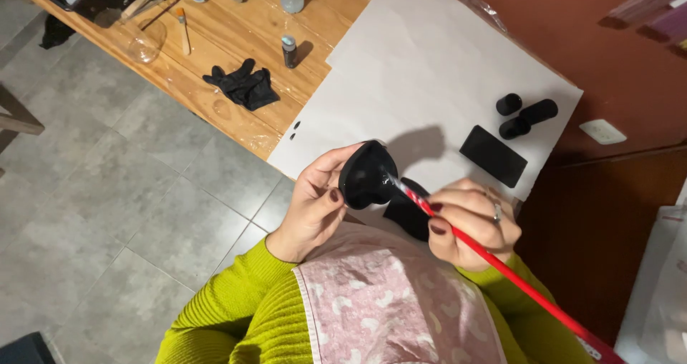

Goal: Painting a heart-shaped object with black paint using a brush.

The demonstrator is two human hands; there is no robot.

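Left grip [315, 203] curls around a black painted bowl-shaped piece [366, 176], thumb and fingertips pinching its rim and holding it up over the near edge of the table [236, 114]. Right grip [469, 221] pinches a red-handled paintbrush [501, 264] between thumb and forefinger, a ring on one finger, and the brush tip touches the inside of the black piece. Another black shape sits just below, between both hands, partly hidden. A large white paper sheet [429, 64] covers the table here; on it, well apart from the hands, lie a flat black rectangle [493, 156] and three short black cylinders [526, 115] clustered together. Farther left on the bare wood rests a crumpled black glove [243, 85], with a small dark paint bottle [289, 51] near it and a thin brush [184, 31] beyond. Lime-green sleeves and a pink patterned apron fill the lower frame, with grey floor tiles to the left.
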